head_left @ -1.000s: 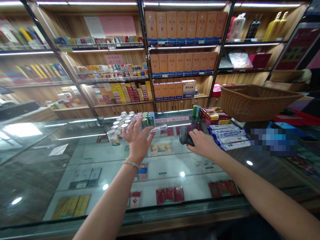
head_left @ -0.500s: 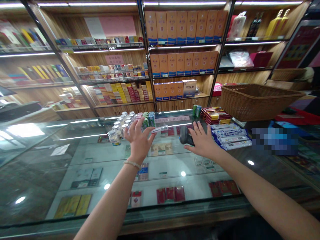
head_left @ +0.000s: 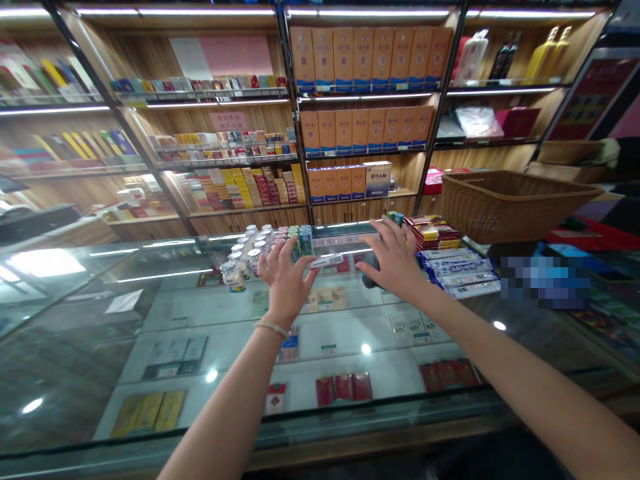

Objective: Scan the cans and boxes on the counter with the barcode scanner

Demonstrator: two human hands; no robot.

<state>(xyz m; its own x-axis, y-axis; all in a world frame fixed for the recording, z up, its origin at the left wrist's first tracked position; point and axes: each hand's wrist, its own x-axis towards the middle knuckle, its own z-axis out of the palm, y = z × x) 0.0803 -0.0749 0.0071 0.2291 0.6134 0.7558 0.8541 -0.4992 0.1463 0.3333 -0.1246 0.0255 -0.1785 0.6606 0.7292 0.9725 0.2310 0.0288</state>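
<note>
My left hand [head_left: 286, 283] reaches out over the glass counter [head_left: 150, 313] with its fingers raised. A slim white pack [head_left: 327, 261] is pinched at its thumb and forefinger. Just beyond it stand several small jars and cans [head_left: 255, 252]. My right hand [head_left: 395, 263] hovers open with spread fingers above a black handheld scanner [head_left: 369, 279] that lies on the glass, mostly hidden by the palm. Its fingertips are near small green and blue cans [head_left: 395, 217].
Stacked red-and-yellow cartons [head_left: 433, 231] and blue-white cartons [head_left: 457, 273] lie right of my right hand. A wicker basket [head_left: 515, 203] stands behind them. Packs lie inside the glass case [head_left: 340, 388]. Shelves of boxes [head_left: 365, 127] fill the back wall.
My right hand let go of the black scanner, opened, and rose forward toward the small cans. My left hand shifted slightly right, still with the white pack.
</note>
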